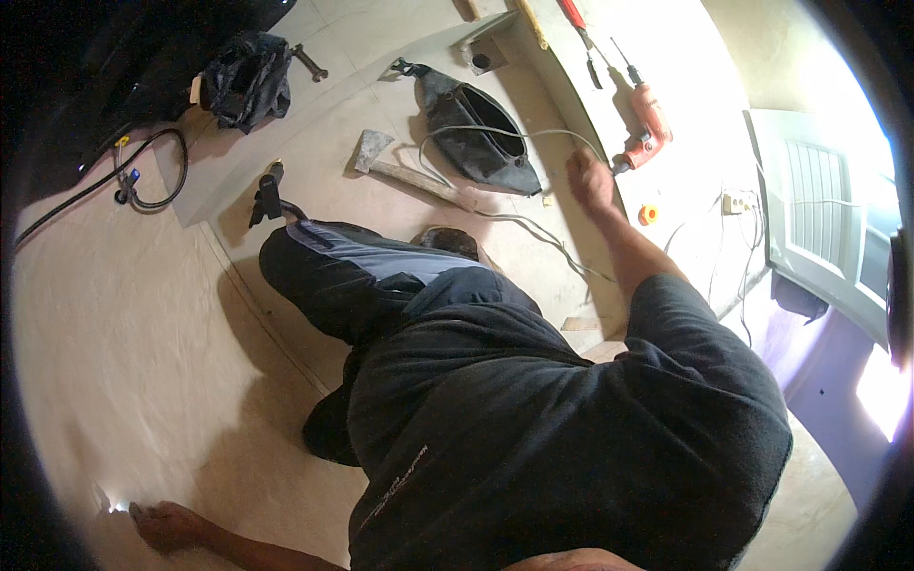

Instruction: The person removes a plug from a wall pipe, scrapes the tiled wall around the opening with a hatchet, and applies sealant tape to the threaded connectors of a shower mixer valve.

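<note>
Orange drill (647,124) lies just beyond right hand (590,181), fingers curled by its grey cord (533,233), grip unclear; left hand (171,525) flat on floor (143,362), fingers spread, likely bracing.

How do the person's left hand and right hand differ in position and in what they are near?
The left hand rests low on the bare floor beside a small bright light; the right hand reaches far forward, beside the orange drill and its grey cable. The left hand lies flat with fingers spread; the right hand looks loosely closed, though whether it grips anything is unclear. Both are bare.
</note>
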Tool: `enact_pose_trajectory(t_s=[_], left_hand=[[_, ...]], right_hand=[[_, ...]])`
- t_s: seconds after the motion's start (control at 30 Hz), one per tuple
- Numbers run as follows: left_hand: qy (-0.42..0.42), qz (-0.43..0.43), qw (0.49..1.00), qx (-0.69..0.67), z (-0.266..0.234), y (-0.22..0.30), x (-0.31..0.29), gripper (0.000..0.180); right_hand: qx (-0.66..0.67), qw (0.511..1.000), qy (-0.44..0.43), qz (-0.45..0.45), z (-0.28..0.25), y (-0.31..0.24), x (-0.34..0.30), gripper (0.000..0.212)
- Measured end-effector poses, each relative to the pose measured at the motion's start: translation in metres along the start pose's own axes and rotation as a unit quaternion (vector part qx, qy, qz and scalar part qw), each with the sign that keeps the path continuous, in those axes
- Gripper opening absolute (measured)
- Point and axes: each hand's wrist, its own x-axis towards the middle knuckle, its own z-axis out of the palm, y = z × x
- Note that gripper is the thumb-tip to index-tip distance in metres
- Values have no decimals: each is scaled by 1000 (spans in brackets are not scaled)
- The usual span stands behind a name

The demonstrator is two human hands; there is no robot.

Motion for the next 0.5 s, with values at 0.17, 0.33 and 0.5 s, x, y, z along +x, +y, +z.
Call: enact_pose_trajectory(t_s=[0.17, 0.33, 0.5], left_hand=[[85, 61, 988, -110, 25, -28, -8, 42], [68, 47, 989, -125, 8, -3, -3, 42], [29, 24, 982, -185, -5, 6, -1, 41]], right_hand=[[41, 995, -93, -7, 34, -52, -18, 24], [34, 991, 111, -71, 23, -52, 77, 19], [-148, 974, 99, 137, 4, -18, 180, 47]])
